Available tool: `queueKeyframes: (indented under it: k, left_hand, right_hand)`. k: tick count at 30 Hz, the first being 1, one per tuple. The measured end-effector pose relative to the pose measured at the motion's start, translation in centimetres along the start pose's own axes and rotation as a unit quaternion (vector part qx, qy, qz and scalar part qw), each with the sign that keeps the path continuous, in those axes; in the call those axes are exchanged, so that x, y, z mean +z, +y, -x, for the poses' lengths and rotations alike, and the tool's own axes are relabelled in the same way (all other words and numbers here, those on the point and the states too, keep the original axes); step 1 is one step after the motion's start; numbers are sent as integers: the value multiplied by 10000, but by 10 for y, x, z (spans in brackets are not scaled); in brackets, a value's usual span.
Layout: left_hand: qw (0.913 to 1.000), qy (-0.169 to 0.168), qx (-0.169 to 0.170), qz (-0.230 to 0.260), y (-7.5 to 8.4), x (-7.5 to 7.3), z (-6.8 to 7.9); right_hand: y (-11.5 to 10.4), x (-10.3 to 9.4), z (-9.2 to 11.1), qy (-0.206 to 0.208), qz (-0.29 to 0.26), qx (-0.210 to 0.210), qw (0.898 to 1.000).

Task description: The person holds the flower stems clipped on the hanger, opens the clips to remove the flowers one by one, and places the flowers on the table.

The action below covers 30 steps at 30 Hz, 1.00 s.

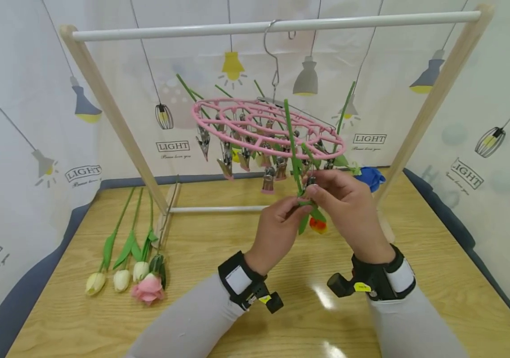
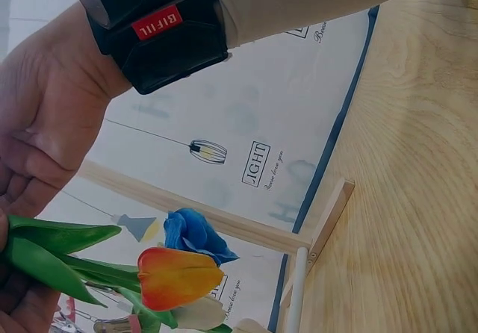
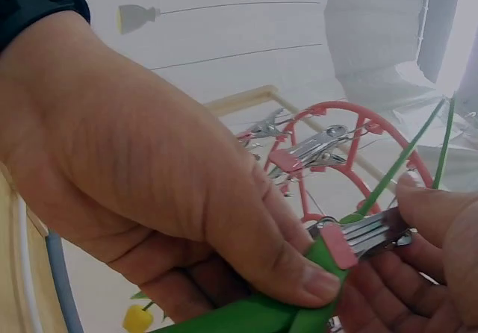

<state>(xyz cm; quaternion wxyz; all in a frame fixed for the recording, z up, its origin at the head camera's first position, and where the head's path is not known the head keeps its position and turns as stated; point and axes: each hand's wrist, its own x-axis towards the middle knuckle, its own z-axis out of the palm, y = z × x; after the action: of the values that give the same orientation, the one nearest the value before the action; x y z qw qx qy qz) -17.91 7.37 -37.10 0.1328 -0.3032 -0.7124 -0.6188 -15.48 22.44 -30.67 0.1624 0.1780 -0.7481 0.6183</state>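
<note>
An orange-yellow tulip (image 1: 318, 225) hangs head down, its green stem rising past the rim of a round pink clip hanger (image 1: 264, 149). My left hand (image 1: 279, 226) pinches the stem and leaves just above the blossom. My right hand (image 1: 353, 214) pinches the handles of a metal clip (image 3: 377, 232) at the hanger's near right. In the right wrist view, the clip's pink tip (image 3: 338, 246) lies against the green stem under my left hand (image 3: 172, 161). The left wrist view shows the tulip's blossom (image 2: 179, 278) beside a blue flower (image 2: 196, 234).
The hanger hangs tilted by its hook (image 1: 275, 54) from a white rod (image 1: 192, 31) on a wooden frame (image 1: 116, 119). Several other clips and upturned stems surround it. Pale tulips (image 1: 122, 281) and a pink rose (image 1: 148, 288) lie at the table's left.
</note>
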Motion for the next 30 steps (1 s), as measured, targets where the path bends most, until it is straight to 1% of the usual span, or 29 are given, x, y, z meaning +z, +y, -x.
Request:
queueKeyframes:
  k: [4,8,18,25,30]
  left_hand:
    - [9999,31,-112,-8,0,-1,2]
    - [9999,57,-122,-32,2,-2,4]
    - [10000,39,-40,-50,1,-4,7]
    - [10000,-16,-25,-14,1,-3,8]
    - [10000,-49,-85,-6,5,-3,9]
  right_hand:
    - [0,5,1,134,-317,143,9993]
    - [0,8,3,199,-396,214,9988]
    - [3,14,5,188,-569,-284,9978]
    - [4,14,5,244,-416,-487,9976]
    - [3,14,4,272,-396,-649,9967]
